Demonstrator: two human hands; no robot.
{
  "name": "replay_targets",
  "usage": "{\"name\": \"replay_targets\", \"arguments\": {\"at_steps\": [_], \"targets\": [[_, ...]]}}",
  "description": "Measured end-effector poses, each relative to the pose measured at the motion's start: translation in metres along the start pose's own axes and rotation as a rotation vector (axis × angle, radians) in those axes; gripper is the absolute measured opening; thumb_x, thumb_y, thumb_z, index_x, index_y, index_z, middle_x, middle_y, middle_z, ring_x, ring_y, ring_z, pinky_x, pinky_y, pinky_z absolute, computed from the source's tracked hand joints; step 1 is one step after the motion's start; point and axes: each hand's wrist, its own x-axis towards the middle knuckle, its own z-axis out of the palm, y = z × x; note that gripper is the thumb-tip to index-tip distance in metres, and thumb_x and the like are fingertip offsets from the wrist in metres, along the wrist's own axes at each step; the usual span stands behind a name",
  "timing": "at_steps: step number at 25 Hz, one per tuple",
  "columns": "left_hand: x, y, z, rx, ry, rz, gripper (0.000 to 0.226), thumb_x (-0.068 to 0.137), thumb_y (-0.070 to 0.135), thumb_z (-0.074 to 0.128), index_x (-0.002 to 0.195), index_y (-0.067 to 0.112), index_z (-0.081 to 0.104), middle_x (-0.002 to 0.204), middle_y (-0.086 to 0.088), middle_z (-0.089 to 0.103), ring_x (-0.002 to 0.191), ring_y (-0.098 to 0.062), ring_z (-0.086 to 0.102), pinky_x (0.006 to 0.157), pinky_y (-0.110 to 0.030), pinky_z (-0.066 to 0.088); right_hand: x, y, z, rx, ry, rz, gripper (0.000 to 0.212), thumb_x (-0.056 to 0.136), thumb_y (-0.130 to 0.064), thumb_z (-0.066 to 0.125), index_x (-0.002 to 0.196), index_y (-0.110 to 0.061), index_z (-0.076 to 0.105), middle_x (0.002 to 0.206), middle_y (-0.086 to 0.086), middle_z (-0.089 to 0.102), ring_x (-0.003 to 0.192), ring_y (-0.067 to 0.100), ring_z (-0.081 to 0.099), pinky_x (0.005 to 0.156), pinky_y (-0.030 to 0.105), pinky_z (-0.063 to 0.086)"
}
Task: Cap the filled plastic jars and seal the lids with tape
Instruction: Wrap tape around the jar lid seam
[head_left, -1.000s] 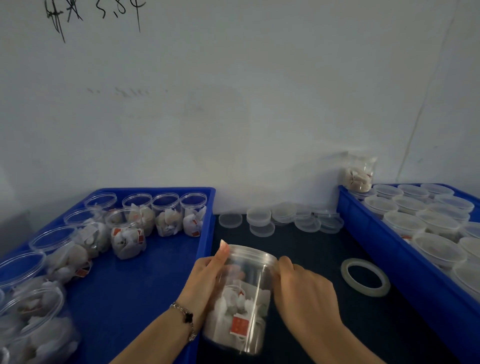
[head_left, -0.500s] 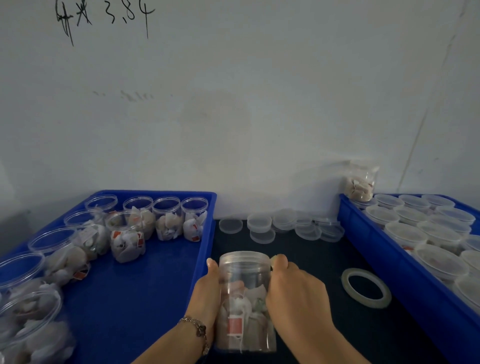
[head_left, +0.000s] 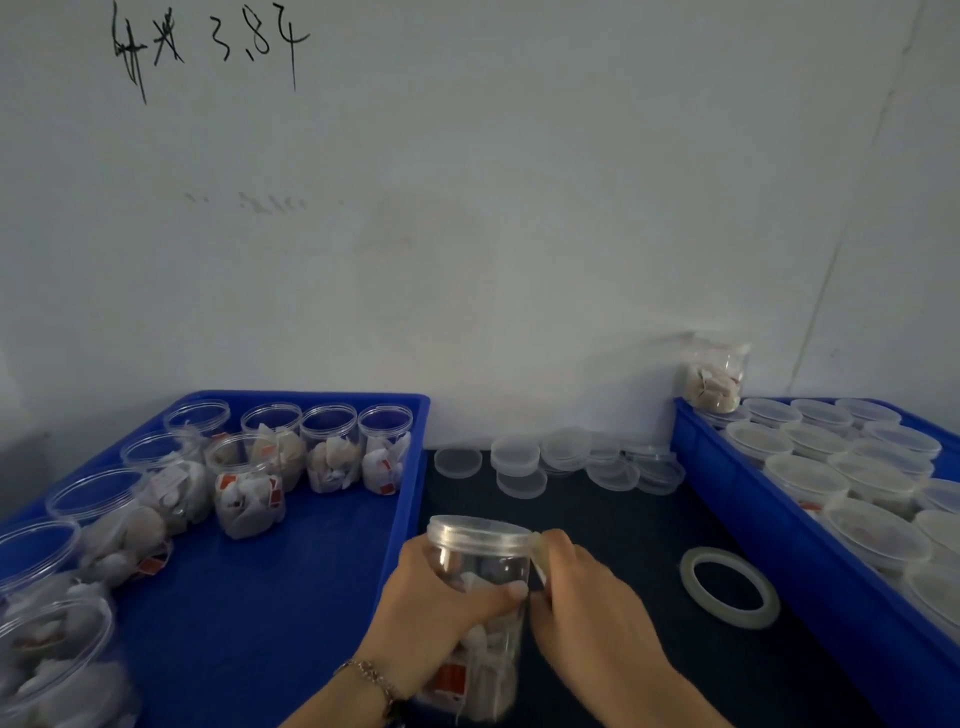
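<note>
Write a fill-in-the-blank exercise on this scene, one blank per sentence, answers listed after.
1. The jar held in both hands already wears its ___.
2. The left hand wraps around the jar's ___.
3. The roll of tape lies flat on the dark mat to the ___ of the right hand.
4. The uncapped jars stand in the ___ tray.

Answers: lid; body; right; left
</note>
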Motion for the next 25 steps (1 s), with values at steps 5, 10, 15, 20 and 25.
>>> {"name": "replay_targets", "arguments": {"at_steps": [5, 10, 15, 20, 25], "targets": [[-0.003, 0.008, -0.005, -0.148, 0.068, -0.062, 0.099, 0.031, 0.061, 0.084, 0.111, 0.012, 0.054, 0.098, -0.009, 0.07, 0.085, -0.023, 0.07, 0.084, -0.047, 0.055, -0.012, 0.016, -0.015, 0.941, -0.254, -0.072, 0.085, 0.071, -0.044, 0.078, 0.127, -0.059, 0.017, 0.09, -0.016, 0.068, 0.075, 0.001, 0.066, 0.067, 0.014, 0.05], [-0.012, 0.014, -0.006, -0.156, 0.094, -0.075, 0.094, 0.031, 0.065, 0.084, 0.107, 0.019, 0.053, 0.097, -0.005, 0.069, 0.084, -0.021, 0.07, 0.083, -0.046, 0.055, -0.024, 0.025, -0.014, 0.716, -0.018, -0.208, 0.057, 0.074, -0.061, 0.066, 0.115, -0.065, 0.027, 0.082, -0.01, 0.067, 0.065, 0.009, 0.062, 0.06, 0.025, 0.053], [-0.013, 0.013, -0.005, -0.189, 0.1, -0.09, 0.089, 0.035, 0.062, 0.086, 0.106, 0.02, 0.052, 0.085, -0.007, 0.072, 0.08, -0.028, 0.07, 0.075, -0.041, 0.058, -0.016, 0.045, -0.041, 0.302, 0.102, -0.258, 0.048, 0.069, -0.078, 0.035, 0.112, -0.057, 0.035, 0.069, -0.011, 0.063, 0.052, 0.01, 0.055, 0.049, 0.023, 0.046], [-0.013, 0.015, -0.004, -0.217, 0.096, -0.068, 0.086, 0.031, 0.053, 0.078, 0.104, 0.015, 0.052, 0.068, -0.005, 0.071, 0.063, -0.024, 0.068, 0.056, -0.028, 0.057, -0.004, 0.062, -0.046, -0.024, 0.153, -0.264, 0.06, 0.073, -0.08, 0.022, 0.124, -0.049, 0.031, 0.055, -0.007, 0.055, 0.055, 0.002, 0.055, 0.046, 0.016, 0.039], [-0.015, 0.016, -0.005, -0.268, 0.06, -0.069, 0.094, 0.032, 0.059, 0.086, 0.109, 0.014, 0.054, 0.09, -0.012, 0.071, 0.079, -0.026, 0.07, 0.074, -0.043, 0.058, 0.01, 0.066, -0.036, -0.05, 0.118, -0.259, 0.066, 0.072, -0.084, 0.013, 0.118, -0.048, 0.043, 0.059, -0.012, 0.055, 0.054, -0.001, 0.055, 0.044, 0.013, 0.034]]}}
